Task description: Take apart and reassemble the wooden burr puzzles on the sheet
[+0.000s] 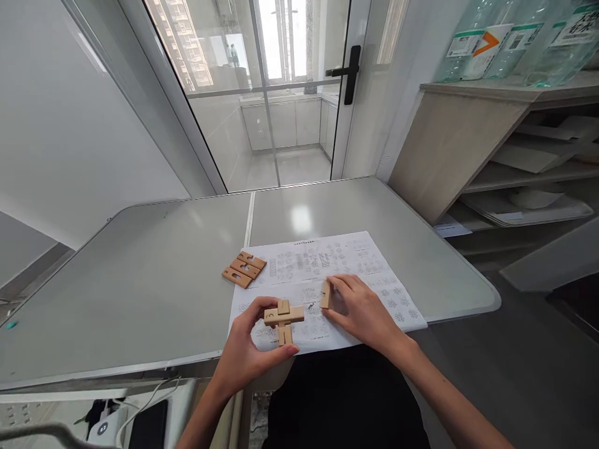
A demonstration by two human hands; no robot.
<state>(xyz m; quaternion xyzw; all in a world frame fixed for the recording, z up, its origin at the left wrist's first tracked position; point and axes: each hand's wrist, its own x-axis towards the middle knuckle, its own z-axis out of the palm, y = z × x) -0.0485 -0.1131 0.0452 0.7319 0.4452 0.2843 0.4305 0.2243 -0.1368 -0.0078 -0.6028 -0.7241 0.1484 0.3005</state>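
Note:
My left hand (250, 343) grips a group of interlocked wooden puzzle pieces (284, 317), crossed over each other and held above the sheet's near edge; a "3" shows on one. Between the fingers of my right hand (362, 308) a single wooden puzzle piece (326, 295) stands on end, a short way right of the group. Under both hands lies a white printed instruction sheet (346, 249) with rows of small diagrams. At its left edge several flat wooden puzzle pieces (244, 269) with cut-out notches lie side by side.
The grey table (154, 280) has a rounded right corner. Behind it stands a glass door with a black handle (350, 73). To the right is a wooden shelf (468, 131) with plastic bottles (496, 43) on top. A phone (148, 425) and cables lie below at left.

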